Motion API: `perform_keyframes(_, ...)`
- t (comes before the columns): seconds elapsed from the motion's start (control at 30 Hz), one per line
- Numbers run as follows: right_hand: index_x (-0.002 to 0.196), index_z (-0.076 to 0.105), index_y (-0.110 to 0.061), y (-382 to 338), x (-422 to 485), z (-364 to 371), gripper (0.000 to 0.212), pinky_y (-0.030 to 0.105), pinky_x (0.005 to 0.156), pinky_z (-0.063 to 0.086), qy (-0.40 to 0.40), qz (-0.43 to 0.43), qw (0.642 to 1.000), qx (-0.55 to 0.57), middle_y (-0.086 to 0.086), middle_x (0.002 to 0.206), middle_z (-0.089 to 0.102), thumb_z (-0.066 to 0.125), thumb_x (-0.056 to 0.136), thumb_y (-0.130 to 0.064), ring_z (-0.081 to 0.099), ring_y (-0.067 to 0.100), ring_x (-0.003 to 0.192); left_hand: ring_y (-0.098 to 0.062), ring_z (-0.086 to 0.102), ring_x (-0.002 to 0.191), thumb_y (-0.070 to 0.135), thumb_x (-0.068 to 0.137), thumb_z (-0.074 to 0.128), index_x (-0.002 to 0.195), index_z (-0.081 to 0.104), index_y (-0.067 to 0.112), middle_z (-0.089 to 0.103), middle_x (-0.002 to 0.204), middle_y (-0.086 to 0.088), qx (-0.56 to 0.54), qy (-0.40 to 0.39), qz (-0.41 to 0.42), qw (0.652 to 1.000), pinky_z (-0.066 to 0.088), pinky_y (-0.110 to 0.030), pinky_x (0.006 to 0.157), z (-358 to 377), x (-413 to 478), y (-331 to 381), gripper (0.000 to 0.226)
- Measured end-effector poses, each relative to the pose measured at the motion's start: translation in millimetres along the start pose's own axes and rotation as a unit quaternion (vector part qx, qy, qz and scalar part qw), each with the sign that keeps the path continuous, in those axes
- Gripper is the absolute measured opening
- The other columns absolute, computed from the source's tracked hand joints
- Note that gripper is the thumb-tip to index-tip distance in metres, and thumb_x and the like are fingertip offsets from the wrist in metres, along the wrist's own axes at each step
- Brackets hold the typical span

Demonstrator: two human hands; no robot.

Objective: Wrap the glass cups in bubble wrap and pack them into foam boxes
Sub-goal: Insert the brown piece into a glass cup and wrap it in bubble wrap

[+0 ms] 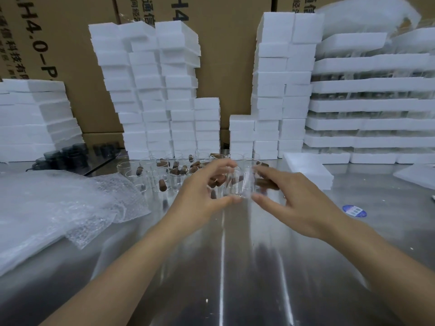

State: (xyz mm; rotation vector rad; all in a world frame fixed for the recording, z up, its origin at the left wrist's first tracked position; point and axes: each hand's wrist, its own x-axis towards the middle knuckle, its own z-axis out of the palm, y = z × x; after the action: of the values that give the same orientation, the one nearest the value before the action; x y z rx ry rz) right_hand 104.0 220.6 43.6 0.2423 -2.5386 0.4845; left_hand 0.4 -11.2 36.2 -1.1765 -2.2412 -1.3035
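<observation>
View: head camera, looking forward and down along both forearms.
Glass cup [238, 184]: clear and blurred, in the gap between the two hands, at the near edge of the cluster of other cups [150, 171]. I cannot tell whether it stands on the table or is lifted.
Long axis: looks roughly upright, rim up, bright base edge lowest.
Left hand [207, 191]: curved in a C round the cup's left side, fingers over the upper part, thumb at the base; it appears to grip the cup.
Right hand [292, 203]: flanks the cup's right side with fingers fairly straight and thumb stretched toward the base; contact cannot be told.
Nearer hand: both are right at the cup, the left closer round it.
Way to the wrap: bubble wrap [58, 208] lies in a loose pile on the person's left, well apart from the cup, so the carry probably goes left and toward the body.
Surface: shiny steel table [235, 274], likely slippery under glass.
Room: brown stoppers [162, 184] scattered among the cups. Stacks of foam boxes [153, 95] stand behind, and cardboard cartons [70, 43] behind those.
</observation>
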Motion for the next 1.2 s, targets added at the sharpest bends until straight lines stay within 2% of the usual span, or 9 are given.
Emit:
perform_keyframes(0.13, 0.112, 0.064, -0.039, 1.4, 0.7, 7.2, 0.037, 0.034, 0.074, 0.05, -0.047, 0.039, 0.997, 0.048, -0.018, 0.086, 0.067, 0.037, 0.103, -0.063, 0.063, 0.006, 0.084, -0.006, 0.062, 0.106, 0.044, 0.086, 0.087, 0.139, 0.053, 0.056, 0.063, 0.128, 0.022, 0.116, -0.02, 0.046, 0.992, 0.055, -0.038, 0.091, -1.1, -2.6, -7.0, 0.064)
perform_keyframes(0.3, 0.091, 0.06, -0.026, 1.8, 2.1, 19.7, 0.028, 0.032, 0.071, 0.047, -0.048, 0.079, 0.985, 0.143, 0.0, 0.07, 0.066, 0.042, 0.11, -0.037, 0.066, 0.009, 0.068, 0.0, 0.053, 0.127, 0.052, 0.09, 0.079, 0.155, 0.03, 0.064, 0.06, 0.147, 0.02, 0.214, 0.012, 0.054, 0.975, 0.047, -0.035, 0.107, -17.7, 0.8, -15.1, 0.083)
perform_keyframes(0.43, 0.091, 0.057, -0.025, 9.2, 0.4, 27.3, 0.027, 0.036, 0.072, 0.052, -0.029, 0.109, 0.985, 0.13, 0.002, 0.069, 0.064, 0.042, 0.11, -0.035, 0.069, 0.01, 0.064, -0.02, 0.048, 0.145, 0.053, 0.098, 0.068, 0.158, 0.042, 0.043, 0.055, 0.157, 0.006, 0.342, 0.038, -0.085, 0.935, 0.042, -0.049, 0.118, -48.1, 4.4, -43.7, 0.066)
perform_keyframes(0.6, 0.089, 0.055, -0.028, 19.4, 0.2, 29.1, 0.027, 0.04, 0.075, 0.055, -0.022, 0.134, 0.986, 0.101, -0.002, 0.07, 0.068, 0.042, 0.11, -0.038, 0.069, 0.004, 0.067, -0.04, 0.052, 0.141, 0.07, 0.1, 0.049, 0.162, 0.027, 0.041, 0.047, 0.16, -0.016, 0.406, -0.115, -0.334, 0.843, 0.048, -0.052, 0.111, -69.7, -6.7, -71.5, 0.071)
perform_keyframes(0.87, 0.088, 0.057, -0.029, 22.5, 0.5, 30.5, 0.025, 0.037, 0.073, 0.053, -0.015, 0.141, 0.983, 0.114, -0.003, 0.074, 0.069, 0.045, 0.109, -0.035, 0.07, 0.008, 0.067, -0.028, 0.06, 0.133, 0.064, 0.1, 0.055, 0.158, 0.04, 0.042, 0.064, 0.146, 0.0, 0.408, -0.139, -0.282, 0.857, 0.051, -0.043, 0.105, -61.1, -1.6, -35.3, 0.064)
perform_keyframes(0.97, 0.088, 0.057, -0.028, 22.0, 0.5, 31.0, 0.025, 0.037, 0.073, 0.053, -0.017, 0.14, 0.983, 0.119, -0.004, 0.075, 0.07, 0.045, 0.109, -0.034, 0.071, 0.009, 0.068, -0.014, 0.079, 0.09, 0.057, 0.1, 0.064, 0.145, 0.057, 0.042, 0.072, 0.126, 0.004, 0.222, -0.149, -0.273, 0.924, 0.052, -0.041, 0.108, -55.6, 2.8, -21.3, 0.048)
perform_keyframes(1.03, 0.088, 0.057, -0.028, 22.4, 0.6, 30.8, 0.025, 0.038, 0.075, 0.055, -0.015, 0.139, 0.983, 0.119, -0.004, 0.074, 0.07, 0.046, 0.109, -0.033, 0.071, 0.01, 0.068, -0.01, 0.073, 0.066, 0.056, 0.098, 0.068, 0.12, 0.067, 0.042, 0.069, 0.11, 0.009, 0.191, -0.126, -0.242, 0.943, 0.056, -0.04, 0.098, -53.7, 4.7, -17.6, 0.026)
perform_keyframes(1.1, 0.088, 0.057, -0.027, 22.8, 0.6, 30.5, 0.024, 0.038, 0.076, 0.055, -0.015, 0.14, 0.983, 0.121, -0.004, 0.074, 0.069, 0.046, 0.109, -0.033, 0.071, 0.01, 0.068, -0.004, 0.063, 0.074, 0.058, 0.092, 0.072, 0.097, 0.064, 0.039, 0.069, 0.102, 0.015, 0.295, -0.11, -0.21, 0.926, 0.057, -0.037, 0.086, -58.1, 5.7, -22.6, 0.021)
perform_keyframes(1.2, 0.089, 0.057, -0.028, 23.1, 0.7, 30.8, 0.024, 0.036, 0.074, 0.054, -0.014, 0.139, 0.983, 0.12, -0.004, 0.075, 0.069, 0.045, 0.109, -0.033, 0.071, 0.009, 0.067, -0.007, 0.065, 0.085, 0.059, 0.088, 0.077, 0.091, 0.064, 0.036, 0.065, 0.097, 0.017, 0.327, -0.199, -0.243, 0.891, 0.059, -0.04, 0.086, -63.8, 2.0, -38.6, 0.026)
